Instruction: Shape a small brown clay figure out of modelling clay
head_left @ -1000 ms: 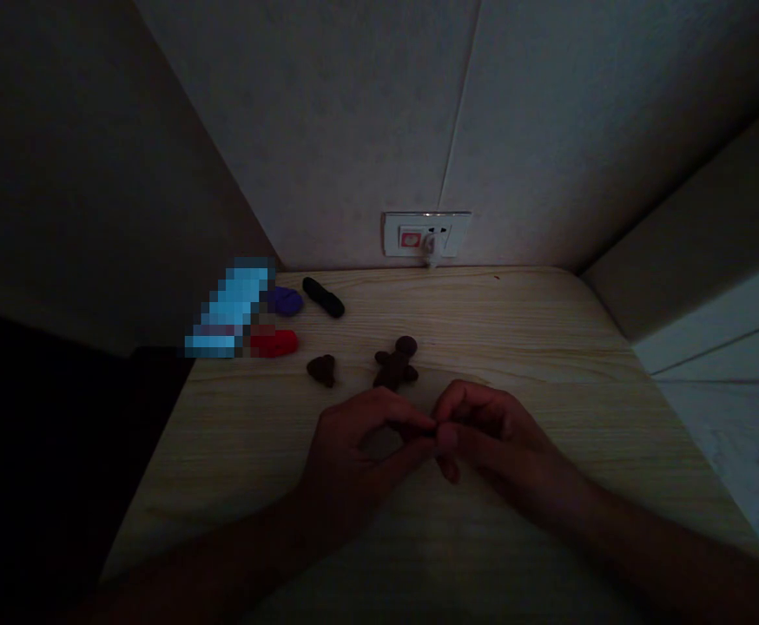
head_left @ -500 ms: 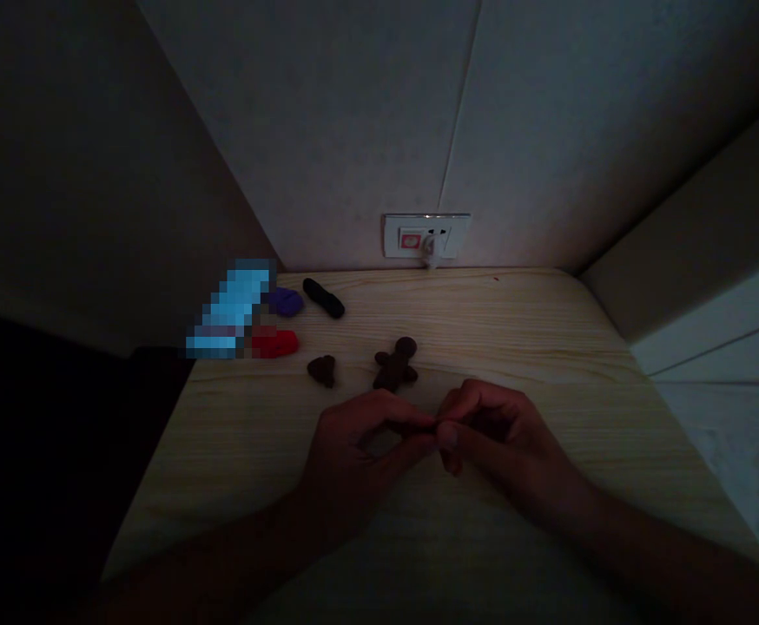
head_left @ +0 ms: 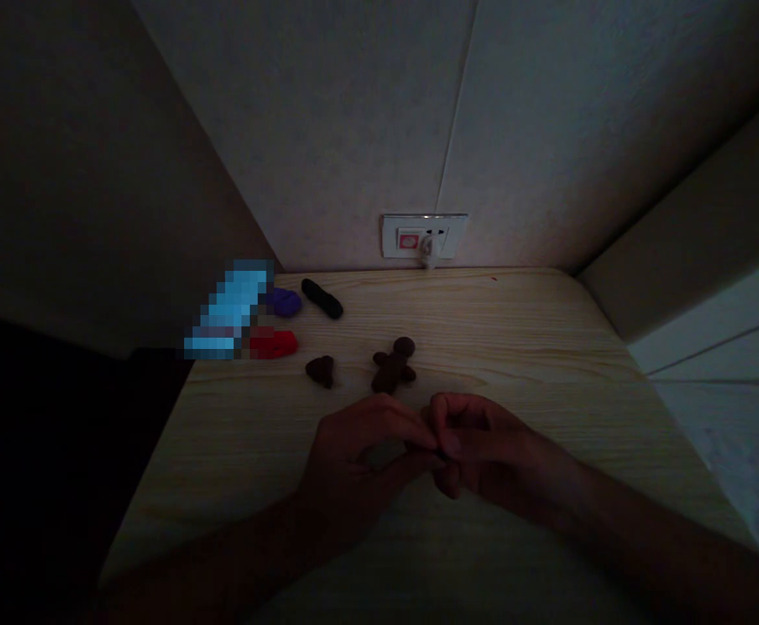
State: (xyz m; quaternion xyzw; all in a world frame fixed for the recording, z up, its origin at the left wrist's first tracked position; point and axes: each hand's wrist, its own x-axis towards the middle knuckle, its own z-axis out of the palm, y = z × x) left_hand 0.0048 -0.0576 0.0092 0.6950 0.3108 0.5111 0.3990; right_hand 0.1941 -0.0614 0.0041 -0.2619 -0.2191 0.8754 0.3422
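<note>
My left hand [head_left: 357,451] and my right hand [head_left: 484,447] meet fingertip to fingertip low over the wooden tabletop [head_left: 523,347]. Both pinch together around something small and dark that the dim light hides. Just beyond the fingers lies a brown clay figure [head_left: 392,365] with a round head and stubby limbs. A small brown clay lump [head_left: 320,371] sits to its left.
At the back left lie a red clay piece [head_left: 273,344], a purple clay piece [head_left: 285,301], a black clay roll [head_left: 322,298] and a blurred blue pack [head_left: 228,311]. A wall socket [head_left: 424,235] sits at the table's far edge. Walls close in on both sides.
My right hand has shifted slightly left and its fingers now overlap the left hand's fingertips more closely. The clay pieces on the table have not moved.
</note>
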